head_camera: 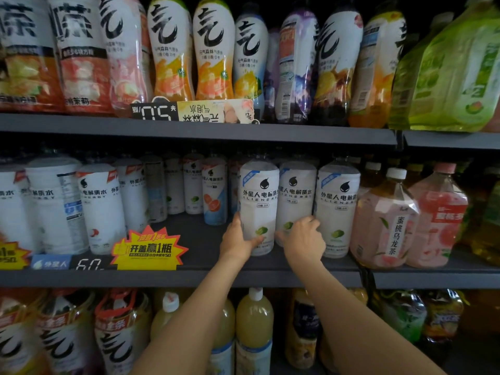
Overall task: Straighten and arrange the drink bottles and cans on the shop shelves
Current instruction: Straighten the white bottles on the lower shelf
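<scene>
On the middle shelf (189,277) stand three big white electrolyte-water bottles with lime pictures. My left hand (238,239) wraps the lower part of the leftmost one (259,201), thumb across its front. My right hand (303,239) grips the base of the middle bottle (296,196), fingers curled around its right side. The third lime bottle (336,207) stands just right of my right hand, untouched. All three are upright near the shelf's front edge.
More white bottles (100,207) fill the shelf's left, smaller ones (215,193) stand further back behind a bare patch. Pink peach-tea bottles (384,220) crowd the right. A yellow promo tag (148,247) hangs at the shelf front. Shelves above and below are packed.
</scene>
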`<action>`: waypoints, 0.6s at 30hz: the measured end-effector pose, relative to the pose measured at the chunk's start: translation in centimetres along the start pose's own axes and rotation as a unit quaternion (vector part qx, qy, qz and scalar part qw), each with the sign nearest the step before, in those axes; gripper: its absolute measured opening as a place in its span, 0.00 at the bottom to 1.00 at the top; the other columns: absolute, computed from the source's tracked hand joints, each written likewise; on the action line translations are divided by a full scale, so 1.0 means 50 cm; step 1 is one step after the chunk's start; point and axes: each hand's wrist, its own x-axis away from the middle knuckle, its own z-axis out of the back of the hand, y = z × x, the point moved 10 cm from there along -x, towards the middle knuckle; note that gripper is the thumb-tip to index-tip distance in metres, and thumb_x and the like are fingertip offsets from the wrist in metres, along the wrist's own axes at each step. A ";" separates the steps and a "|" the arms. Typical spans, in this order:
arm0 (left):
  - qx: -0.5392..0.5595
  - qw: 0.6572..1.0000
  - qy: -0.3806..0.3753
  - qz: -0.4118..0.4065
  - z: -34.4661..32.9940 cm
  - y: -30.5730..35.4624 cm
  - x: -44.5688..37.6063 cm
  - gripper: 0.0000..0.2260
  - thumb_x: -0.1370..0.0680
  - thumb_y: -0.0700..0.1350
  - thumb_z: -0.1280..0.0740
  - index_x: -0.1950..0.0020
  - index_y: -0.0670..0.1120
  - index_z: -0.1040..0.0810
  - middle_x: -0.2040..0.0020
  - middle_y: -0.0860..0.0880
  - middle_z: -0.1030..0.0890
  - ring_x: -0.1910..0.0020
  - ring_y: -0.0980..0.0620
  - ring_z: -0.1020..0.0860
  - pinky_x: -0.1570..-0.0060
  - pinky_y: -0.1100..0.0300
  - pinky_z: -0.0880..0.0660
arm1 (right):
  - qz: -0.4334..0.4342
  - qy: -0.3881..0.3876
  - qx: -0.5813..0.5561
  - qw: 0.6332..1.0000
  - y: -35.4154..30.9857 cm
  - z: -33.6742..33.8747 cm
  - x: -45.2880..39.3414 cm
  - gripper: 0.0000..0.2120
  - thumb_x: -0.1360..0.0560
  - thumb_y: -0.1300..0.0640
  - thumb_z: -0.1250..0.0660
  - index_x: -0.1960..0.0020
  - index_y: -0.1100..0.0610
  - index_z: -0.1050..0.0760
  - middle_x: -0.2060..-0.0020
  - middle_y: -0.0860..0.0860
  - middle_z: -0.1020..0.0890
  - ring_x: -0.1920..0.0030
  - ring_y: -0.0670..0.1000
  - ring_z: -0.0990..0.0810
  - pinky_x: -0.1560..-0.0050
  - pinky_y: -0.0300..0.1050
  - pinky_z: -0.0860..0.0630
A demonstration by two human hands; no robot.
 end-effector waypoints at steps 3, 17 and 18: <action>0.005 1.000 -0.011 0.002 0.000 0.001 -0.002 0.35 0.29 0.45 0.26 0.27 0.48 0.40 0.31 0.46 0.30 0.32 0.46 0.32 0.33 0.48 0.33 | 0.010 -0.008 0.004 1.000 -0.005 0.002 -0.010 0.32 0.26 0.44 0.35 0.34 0.67 0.39 0.39 0.59 0.29 0.42 0.58 0.22 0.51 0.50 0.24; 0.018 0.999 -0.026 0.027 -0.002 0.009 0.010 0.34 0.27 0.43 0.29 0.26 0.48 0.42 0.30 0.46 0.31 0.30 0.46 0.34 0.31 0.49 0.35 | -0.088 -0.011 -0.150 0.985 0.025 -0.018 -0.002 0.27 0.26 0.52 0.32 0.37 0.68 0.38 0.43 0.61 0.23 0.42 0.62 0.23 0.48 0.53 0.26; 0.016 0.999 -0.027 0.029 -0.002 0.010 0.009 0.34 0.27 0.43 0.28 0.27 0.48 0.42 0.30 0.46 0.31 0.30 0.45 0.34 0.31 0.48 0.36 | -0.090 -0.013 -0.152 0.984 0.026 -0.018 0.000 0.27 0.26 0.52 0.32 0.37 0.68 0.38 0.43 0.61 0.23 0.42 0.62 0.23 0.48 0.53 0.25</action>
